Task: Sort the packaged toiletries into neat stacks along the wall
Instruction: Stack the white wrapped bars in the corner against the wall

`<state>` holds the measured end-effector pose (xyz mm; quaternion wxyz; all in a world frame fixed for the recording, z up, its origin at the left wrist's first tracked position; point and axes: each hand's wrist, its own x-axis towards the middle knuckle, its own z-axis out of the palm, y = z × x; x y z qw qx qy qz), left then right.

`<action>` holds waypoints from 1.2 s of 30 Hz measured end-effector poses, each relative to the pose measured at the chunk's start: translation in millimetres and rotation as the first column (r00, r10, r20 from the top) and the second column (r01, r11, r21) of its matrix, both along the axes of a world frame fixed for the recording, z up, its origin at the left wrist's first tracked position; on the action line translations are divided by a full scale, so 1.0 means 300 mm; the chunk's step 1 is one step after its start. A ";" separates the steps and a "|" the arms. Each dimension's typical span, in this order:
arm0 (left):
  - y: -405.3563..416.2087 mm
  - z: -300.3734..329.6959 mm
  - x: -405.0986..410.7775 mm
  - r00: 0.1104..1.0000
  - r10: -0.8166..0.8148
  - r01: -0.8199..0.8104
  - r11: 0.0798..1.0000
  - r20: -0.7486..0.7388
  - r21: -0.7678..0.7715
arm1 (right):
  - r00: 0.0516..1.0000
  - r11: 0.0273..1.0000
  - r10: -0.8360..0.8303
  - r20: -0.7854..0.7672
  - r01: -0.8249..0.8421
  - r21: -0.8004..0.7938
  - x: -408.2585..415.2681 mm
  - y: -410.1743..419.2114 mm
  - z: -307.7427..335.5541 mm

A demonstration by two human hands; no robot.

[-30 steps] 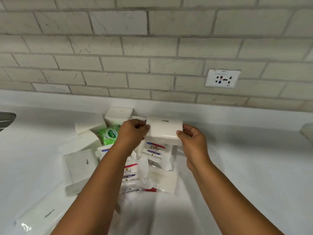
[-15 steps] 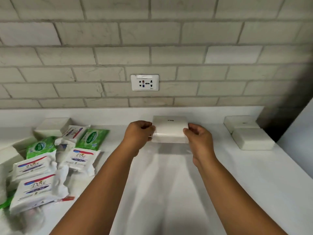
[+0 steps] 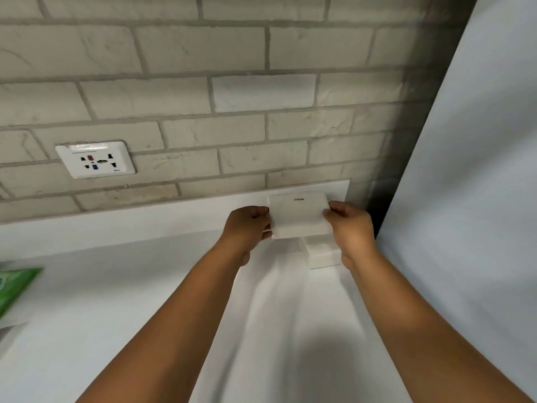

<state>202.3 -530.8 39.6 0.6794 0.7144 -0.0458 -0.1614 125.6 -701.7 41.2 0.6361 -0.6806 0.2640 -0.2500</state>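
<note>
We hold a white pack (image 3: 299, 216) up in the air with both hands. Our left hand (image 3: 247, 225) pinches its left side, with the fingers curled around the edge. Our right hand (image 3: 350, 228) pinches its right side the same way. The pack is between our two hands, close to the brick wall (image 3: 203, 97).

Just under our right hand, another white pack (image 3: 322, 253) lies on the white counter (image 3: 130, 301). We think a stack has been started there, and our pack goes on top of it or beside it. It is not set down yet.

So we think only a little of the job is done. Far off to the left of our left hand, a green pack (image 3: 16, 289) peeks in at the edge. It still has to be sorted. We cannot tell how many more packs wait over there.

A wall plug (image 3: 96, 159) sits on the bricks, up and to the left of our left hand. A big white panel (image 3: 479, 170) stands close by our right hand. It leaves little room on that side, so we may bump it.
</note>
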 end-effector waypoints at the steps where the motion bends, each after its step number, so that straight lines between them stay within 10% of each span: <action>1: -0.041 -0.007 0.015 1.000 -0.003 0.003 1.000 -0.002 -0.002 | 1.000 0.999 0.002 -0.019 -0.003 -0.032 0.013 -0.041 -0.003; 23: -0.330 -0.150 0.189 0.998 0.062 -0.062 0.998 -0.007 0.006 | 0.991 0.998 0.036 -0.132 -0.042 -0.036 0.255 -0.353 -0.177; 36: -0.126 0.007 0.052 0.991 0.066 -0.088 0.976 0.116 0.197 | 0.996 0.929 0.033 -0.086 -0.062 -0.365 0.110 -0.096 0.043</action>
